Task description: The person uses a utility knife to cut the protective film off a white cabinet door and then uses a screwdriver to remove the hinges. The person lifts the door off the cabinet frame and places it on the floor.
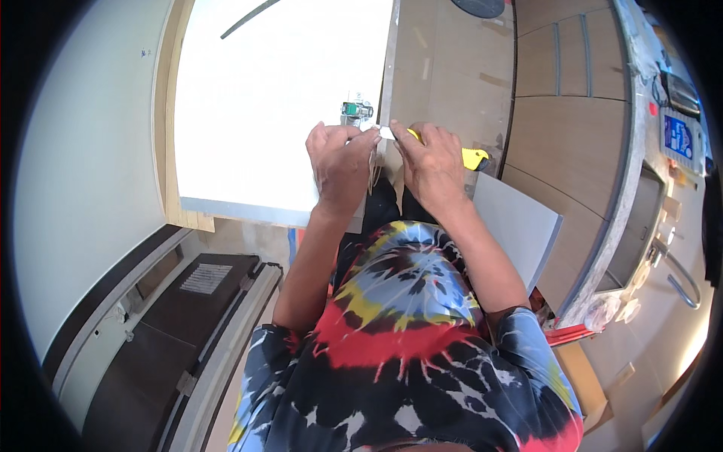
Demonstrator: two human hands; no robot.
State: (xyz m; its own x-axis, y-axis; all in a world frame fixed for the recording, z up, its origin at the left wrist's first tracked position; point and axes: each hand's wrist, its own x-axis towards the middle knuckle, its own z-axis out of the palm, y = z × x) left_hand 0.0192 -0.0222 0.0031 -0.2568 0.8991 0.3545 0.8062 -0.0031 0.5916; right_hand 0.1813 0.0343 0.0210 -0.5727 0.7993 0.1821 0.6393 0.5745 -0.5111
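Beige cabinet fronts point(568, 143), grey sink point(633, 230), dark brown panel point(143, 373).

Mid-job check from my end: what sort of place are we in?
Probably a kitchen: along the right side are flat, light wood-toned cabinet fronts, a grey rectangular sink basin and a curved, silvery metal faucet.

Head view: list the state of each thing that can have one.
Yellow-and-black handheld tool: gripped, pale front end toward the left hand.
Bare right hand: closed around the tool.
Bare left hand: fingers curled; grip hidden.
Small green-and-metal piece: on the broad white board; touch unclear.
Thin dark grey strip: lying on the board.
Tan flat-fronted cabinet: shut.
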